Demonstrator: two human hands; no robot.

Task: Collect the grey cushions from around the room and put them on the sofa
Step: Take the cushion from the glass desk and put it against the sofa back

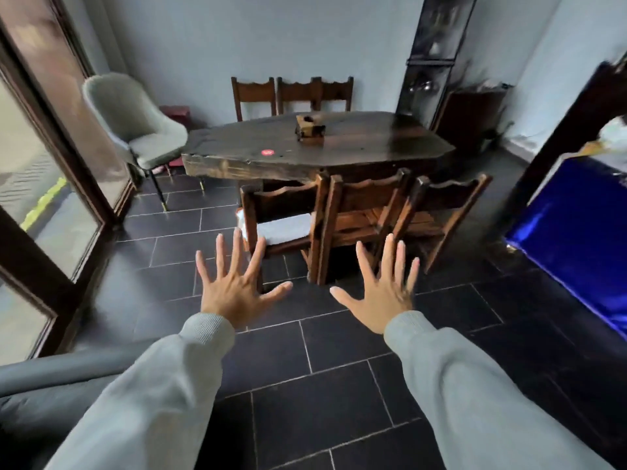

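Two hands, held out over the dark tiled floor, backs to the camera; left hand with fingers spread wide and straight, holding nothing; right hand likewise spread, holding nothing; both in pale grey sleeves; hands apart, touching no object.

One pale grey cushion, lying flat on the seat of the left near chair, partly tucked under the table edge; beyond and between the two hands.

One long dark wooden table; on it a small wooden box near the middle and a red round sticker near the front edge; three wooden chairs along the near side, more chair backs along the far side.

One grey upholstered armchair, just beside the table's left end; glazed door at far left; shiny blue panel at right.

One grey padded edge, lower left corner, under the left sleeve; whether it is the sofa cannot be told.
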